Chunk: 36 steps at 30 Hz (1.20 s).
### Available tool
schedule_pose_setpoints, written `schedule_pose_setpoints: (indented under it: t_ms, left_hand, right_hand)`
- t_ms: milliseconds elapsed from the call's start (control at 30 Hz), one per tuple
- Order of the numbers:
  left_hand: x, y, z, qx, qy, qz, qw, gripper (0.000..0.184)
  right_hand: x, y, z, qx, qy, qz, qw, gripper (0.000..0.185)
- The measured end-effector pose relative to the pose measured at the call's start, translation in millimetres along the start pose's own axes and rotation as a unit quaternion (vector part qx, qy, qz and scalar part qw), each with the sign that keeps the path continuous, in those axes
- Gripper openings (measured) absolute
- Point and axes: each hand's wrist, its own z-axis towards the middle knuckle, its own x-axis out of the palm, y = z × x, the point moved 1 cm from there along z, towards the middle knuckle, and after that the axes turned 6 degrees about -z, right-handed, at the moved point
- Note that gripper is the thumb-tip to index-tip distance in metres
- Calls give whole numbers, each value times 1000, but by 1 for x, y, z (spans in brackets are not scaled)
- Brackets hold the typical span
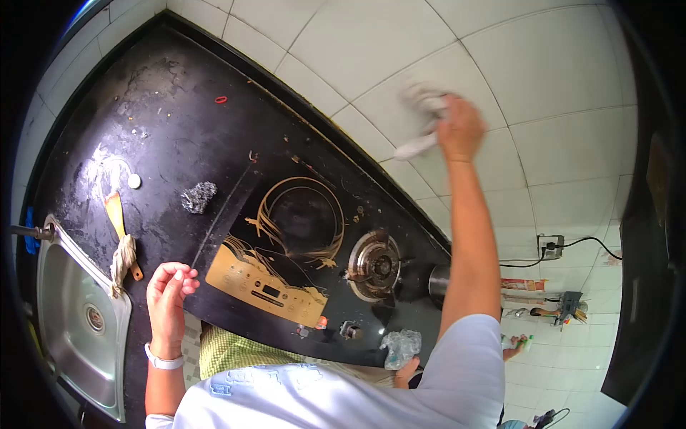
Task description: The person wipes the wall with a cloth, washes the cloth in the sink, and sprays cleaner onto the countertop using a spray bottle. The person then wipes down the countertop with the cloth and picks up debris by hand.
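Note:
My right hand (461, 129) is raised to the tiled wall (400, 79), its fingers closed around a pale cloth (423, 100). The cloth is blurred by motion, and a loose end (414, 147) hangs below my fingers. Low at the counter's front edge is my left hand (170, 289), fingers curled in toward the thumb with nothing visible in them. To its left, a whitish rag (124, 259) lies over a wooden-handled tool (114, 213) beside the sink.
The black counter (171, 136) carries a cooktop with a gold control panel (264, 286), a gas burner (375, 266), a steel-wool scourer (199, 196) and a red ring (221, 99). A metal sink (75, 286) is at left. Another person's hand (407, 373) touches a clear plastic bag (401, 347).

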Motion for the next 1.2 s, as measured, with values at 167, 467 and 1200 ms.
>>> schedule_pose_setpoints:
  t_ms: [167, 467, 1200]
  left_hand:
    - [28, 17, -3, -27, 12, -23, 999, 10]
    - [25, 35, 2, -29, -4, -37, 999, 10]
    - [18, 36, 4, 12, 4, -83, 996, 9]
  right_hand:
    - [-59, -126, 36, 98, -149, -33, 983, 45]
    - [-50, -124, 55, 307, -270, -23, 912, 47]
    - [-106, -194, -86, 593, -272, 255, 714, 60]
